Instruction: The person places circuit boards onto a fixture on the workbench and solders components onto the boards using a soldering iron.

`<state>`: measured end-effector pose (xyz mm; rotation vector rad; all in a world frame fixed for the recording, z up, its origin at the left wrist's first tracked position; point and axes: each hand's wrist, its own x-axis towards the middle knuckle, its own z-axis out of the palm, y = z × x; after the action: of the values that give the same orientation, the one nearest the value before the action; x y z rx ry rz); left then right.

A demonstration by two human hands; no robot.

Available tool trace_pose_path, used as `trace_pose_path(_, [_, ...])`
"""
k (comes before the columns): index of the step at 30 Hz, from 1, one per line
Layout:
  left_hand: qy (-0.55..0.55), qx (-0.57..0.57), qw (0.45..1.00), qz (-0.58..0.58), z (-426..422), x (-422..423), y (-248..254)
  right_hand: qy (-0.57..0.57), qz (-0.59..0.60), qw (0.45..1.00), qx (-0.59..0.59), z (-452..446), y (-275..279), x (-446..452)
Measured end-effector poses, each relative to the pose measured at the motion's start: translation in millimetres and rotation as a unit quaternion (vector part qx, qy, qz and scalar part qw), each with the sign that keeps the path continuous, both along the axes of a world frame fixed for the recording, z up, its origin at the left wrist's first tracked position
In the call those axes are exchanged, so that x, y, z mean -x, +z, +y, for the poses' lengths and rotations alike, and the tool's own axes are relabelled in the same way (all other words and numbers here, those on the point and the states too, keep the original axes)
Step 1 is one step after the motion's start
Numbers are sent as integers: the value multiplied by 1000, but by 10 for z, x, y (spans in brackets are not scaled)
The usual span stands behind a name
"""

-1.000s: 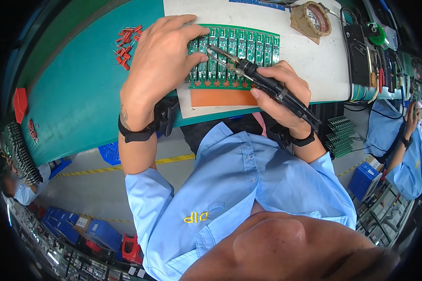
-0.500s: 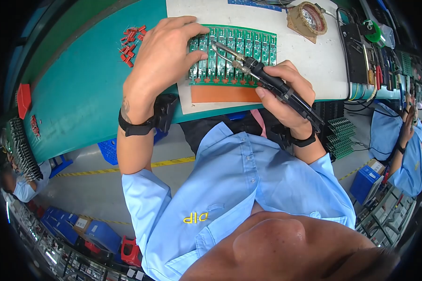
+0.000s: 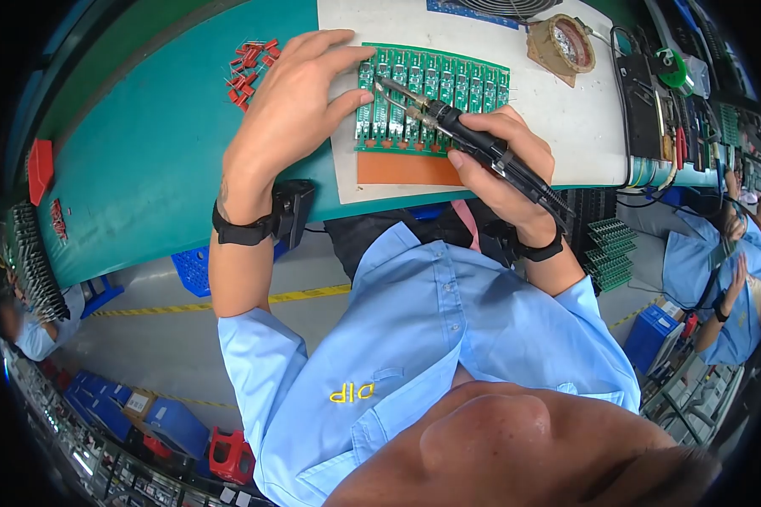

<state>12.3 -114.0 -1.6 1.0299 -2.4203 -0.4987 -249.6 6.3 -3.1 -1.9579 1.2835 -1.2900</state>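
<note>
Two hands at the green circuit panel (image 3: 438,89), upper centre of the frame, which lay on white sheeting (image 3: 566,127) over the surface (image 3: 135,160). Left hand (image 3: 292,106) was open, fingertips at the panel's left end. Right hand (image 3: 511,169) was closed around a black soldering tool (image 3: 469,142), tip at the panel's left part. Red components (image 3: 249,68) sat upper left.

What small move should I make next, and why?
I'd probably draw your left thumb back a touch: it sits close to the tips of the tool in your right hand, near the left end of the board.
</note>
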Motion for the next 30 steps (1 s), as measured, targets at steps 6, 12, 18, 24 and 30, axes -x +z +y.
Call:
trace_pose_path(6, [9, -14, 1000, 2, 3, 2, -4, -3, -5, 1000, -23, -2, -17, -15])
trace_pose_path(12, [13, -14, 1000, 4, 18, 25, 16, -1, 0, 1000, -27, 10, -4, 4])
trace_pose_path(18, [12, -13, 1000, 8, 8, 30, 18, -1, 3, 1000, -29, 5, 1, 10])
trace_pose_path(24, [13, -16, 1000, 5, 12, 24, 23, 2, -9, 1000, 1, 23, 42, 102])
trace_pose_path(30, [4, -36, 999, -6, 11, 40, 54, -119, -2, 993, -11, 284, 152, 523])
